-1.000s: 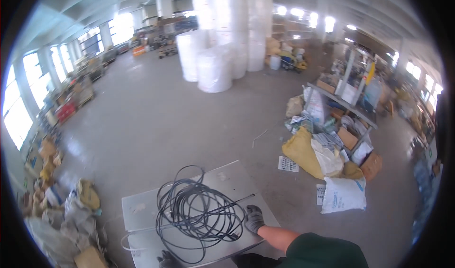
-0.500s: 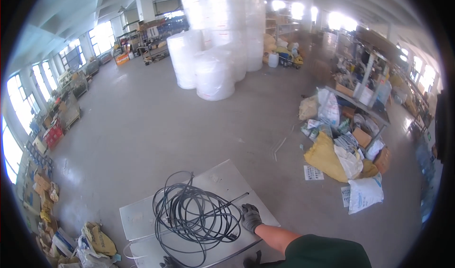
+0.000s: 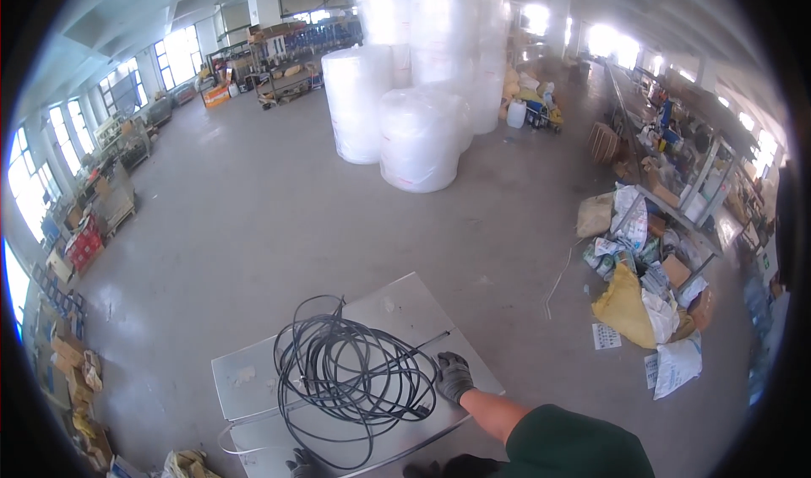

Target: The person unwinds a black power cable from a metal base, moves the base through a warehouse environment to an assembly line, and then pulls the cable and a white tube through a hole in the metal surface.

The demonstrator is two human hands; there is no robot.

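Note:
A tangled coil of black cable [image 3: 351,385] lies on a flat pale grey surface [image 3: 405,301] in front of me. That surface looks like metal, has a seam across it, and shows a few scuffed patches. At the coil's right side, my right hand [image 3: 454,377], in a grey glove, rests on the surface with its fingers curled. What lies under those fingers is hidden. Only the gloved fingertips of my left hand [image 3: 300,463] show, at the near edge left of centre below the coil. A thin white cord [image 3: 226,440] loops off the left edge.
Tall plastic-wrapped white rolls [image 3: 418,140] stand ahead on the grey floor [image 3: 253,216]. To the right, sacks [image 3: 625,305] and loose sheets lie beside a metal-framed bench [image 3: 676,212]. Boxes [image 3: 84,246] and clutter line the left wall under windows.
The rolls and the sack pile have shifted rightward in view, and the left-side bags have dropped lower. The cable, surface and both hands keep nearly the same place before me.

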